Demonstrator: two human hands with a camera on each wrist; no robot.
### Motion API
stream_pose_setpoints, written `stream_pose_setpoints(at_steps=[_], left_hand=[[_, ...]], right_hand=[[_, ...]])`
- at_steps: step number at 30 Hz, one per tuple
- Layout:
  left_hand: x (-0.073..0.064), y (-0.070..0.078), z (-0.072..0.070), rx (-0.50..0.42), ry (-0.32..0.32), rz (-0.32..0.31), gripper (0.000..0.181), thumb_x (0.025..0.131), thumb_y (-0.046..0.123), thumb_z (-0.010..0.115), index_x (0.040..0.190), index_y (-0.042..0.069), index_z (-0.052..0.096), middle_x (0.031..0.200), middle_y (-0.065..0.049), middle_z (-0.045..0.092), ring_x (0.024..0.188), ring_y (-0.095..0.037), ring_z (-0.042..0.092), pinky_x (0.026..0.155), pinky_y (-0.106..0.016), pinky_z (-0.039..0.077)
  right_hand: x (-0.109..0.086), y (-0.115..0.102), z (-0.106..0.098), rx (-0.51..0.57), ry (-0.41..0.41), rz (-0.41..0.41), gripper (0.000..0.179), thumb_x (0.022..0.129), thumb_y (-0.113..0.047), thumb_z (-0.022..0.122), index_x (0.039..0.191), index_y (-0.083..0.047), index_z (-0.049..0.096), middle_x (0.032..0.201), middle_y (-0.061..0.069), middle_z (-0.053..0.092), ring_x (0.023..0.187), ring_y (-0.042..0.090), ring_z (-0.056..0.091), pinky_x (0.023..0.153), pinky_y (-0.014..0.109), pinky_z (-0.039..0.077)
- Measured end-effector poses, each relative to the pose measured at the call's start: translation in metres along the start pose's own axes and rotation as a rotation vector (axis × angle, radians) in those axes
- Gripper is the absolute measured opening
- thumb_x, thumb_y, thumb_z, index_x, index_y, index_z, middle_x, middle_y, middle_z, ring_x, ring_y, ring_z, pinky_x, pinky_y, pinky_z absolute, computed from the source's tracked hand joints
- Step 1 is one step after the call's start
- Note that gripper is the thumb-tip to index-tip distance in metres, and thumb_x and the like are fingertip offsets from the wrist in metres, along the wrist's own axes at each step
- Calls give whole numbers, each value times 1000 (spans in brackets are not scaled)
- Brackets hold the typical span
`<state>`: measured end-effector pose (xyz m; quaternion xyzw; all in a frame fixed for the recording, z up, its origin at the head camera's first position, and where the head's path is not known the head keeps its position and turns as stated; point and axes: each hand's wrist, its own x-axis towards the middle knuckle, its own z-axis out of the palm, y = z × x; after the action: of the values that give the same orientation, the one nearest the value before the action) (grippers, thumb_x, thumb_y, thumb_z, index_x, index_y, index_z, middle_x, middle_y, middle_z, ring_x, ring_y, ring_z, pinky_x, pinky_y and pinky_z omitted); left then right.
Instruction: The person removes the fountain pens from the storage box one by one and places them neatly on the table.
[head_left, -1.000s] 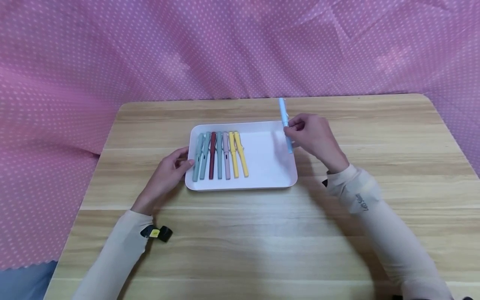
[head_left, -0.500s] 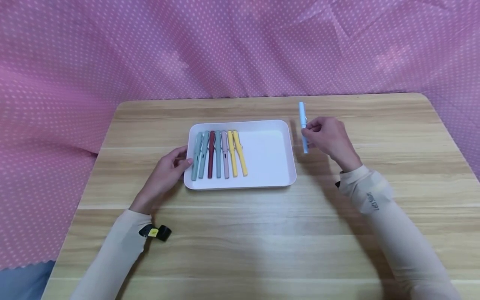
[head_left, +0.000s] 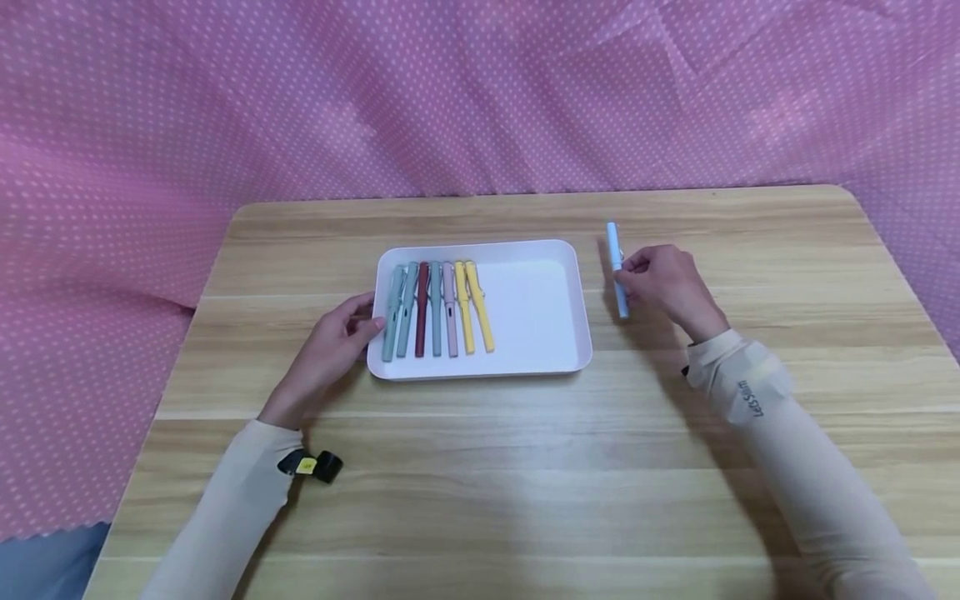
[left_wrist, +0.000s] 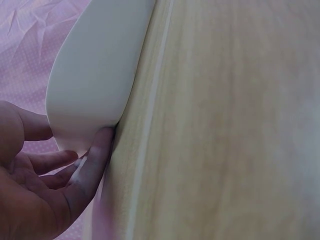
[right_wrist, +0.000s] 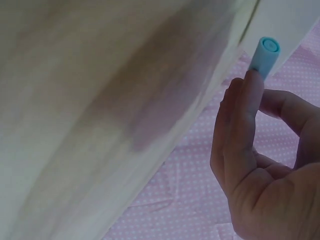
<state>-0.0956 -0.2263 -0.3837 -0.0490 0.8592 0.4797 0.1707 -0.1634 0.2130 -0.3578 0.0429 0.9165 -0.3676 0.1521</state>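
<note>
A white tray (head_left: 536, 321) lies on the table with several capped pens side by side in its left half: green-blue ones (head_left: 394, 315), a dark red one (head_left: 422, 310), a pale purple one (head_left: 451, 310) and two yellow ones (head_left: 480, 308). My left hand (head_left: 330, 354) holds the tray's left end, thumb at the rim. In the left wrist view its other fingers (left_wrist: 92, 167) touch the outer wall low down. Right of the tray, my right hand (head_left: 667, 283) pinches a light blue pen (head_left: 614, 246) near its lower half; its round end (right_wrist: 270, 46) shows in the right wrist view.
A wooden table (head_left: 480, 500) carries everything. Behind its far edge hangs a pink dotted cloth (head_left: 480, 100), which also covers the left side. A black wrist camera (head_left: 318, 466) sits on the left sleeve.
My right hand has carried the light blue pen from over the tray's right rim to the right, then slightly lower in the head view. The left hand stays at the tray's left end.
</note>
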Motion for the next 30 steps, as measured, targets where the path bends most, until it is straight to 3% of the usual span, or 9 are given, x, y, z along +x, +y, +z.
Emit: stream_pose_setpoints(at_steps=[6, 15, 30], left_hand=[[0, 2, 0, -21, -7, -13, 58, 111, 30, 50, 164, 12, 32, 146, -13, 51, 126, -30, 50, 101, -44, 51], [-1, 1, 0, -25, -13, -15, 58, 111, 30, 50, 164, 12, 32, 146, -13, 51, 127, -30, 50, 101, -43, 51], [-1, 0, -2, -24, -20, -2, 58, 111, 29, 50, 164, 12, 31, 145, -13, 51, 125, -30, 52, 95, -39, 56]], right_hand=[[3, 5, 1, -27, -17, -4, 32, 100, -19, 67, 118, 8, 68, 110, 23, 72, 76, 15, 72, 80, 35, 56], [5, 8, 1, 1, -87, 20, 35, 101, -15, 67, 121, 13, 65, 112, 27, 69, 71, 12, 71, 68, 28, 60], [8, 5, 2, -53, -111, 22, 33, 102, -13, 65, 120, 14, 64, 114, 29, 68, 74, 15, 71, 67, 29, 61]])
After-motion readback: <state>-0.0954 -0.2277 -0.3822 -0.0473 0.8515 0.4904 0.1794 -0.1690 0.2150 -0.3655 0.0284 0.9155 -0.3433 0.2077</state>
